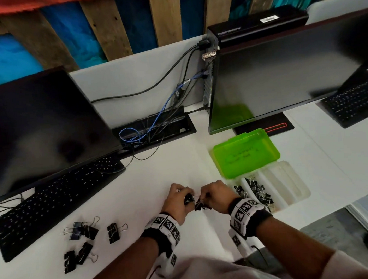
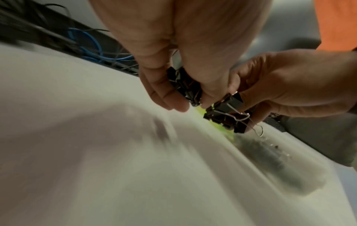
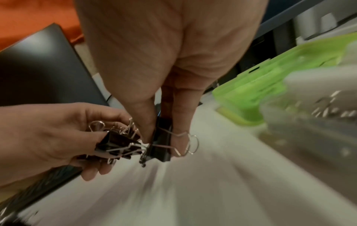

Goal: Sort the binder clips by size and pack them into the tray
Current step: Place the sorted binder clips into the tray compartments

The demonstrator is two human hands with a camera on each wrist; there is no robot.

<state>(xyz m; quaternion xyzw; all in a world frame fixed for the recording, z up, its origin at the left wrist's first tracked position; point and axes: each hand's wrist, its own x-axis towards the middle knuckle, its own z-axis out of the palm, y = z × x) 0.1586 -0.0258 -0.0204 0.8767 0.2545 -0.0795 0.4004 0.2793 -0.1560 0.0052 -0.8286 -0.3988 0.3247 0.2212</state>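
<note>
Above the white desk, both hands meet just left of the clear tray point(image 1: 298, 189). My left hand point(image 1: 186, 198) grips a bunch of black binder clips point(image 2: 185, 87), wire handles sticking out. My right hand point(image 1: 204, 199) pinches another black clip point(image 3: 162, 142) between thumb and fingers, touching the left hand's bunch point(image 3: 117, 143). Small black clips point(image 1: 258, 191) fill the tray's left compartments. Several larger loose clips point(image 1: 83, 231) lie on the desk at the front left, with one point(image 1: 113, 230) apart from them.
The tray's green lid point(image 1: 244, 153) lies open behind it. A keyboard point(image 1: 53, 201) and monitor point(image 1: 38, 126) stand at the left, a second monitor point(image 1: 282, 73) behind the tray. A cable well point(image 1: 154, 130) sits at the back. The desk edge runs close on the right.
</note>
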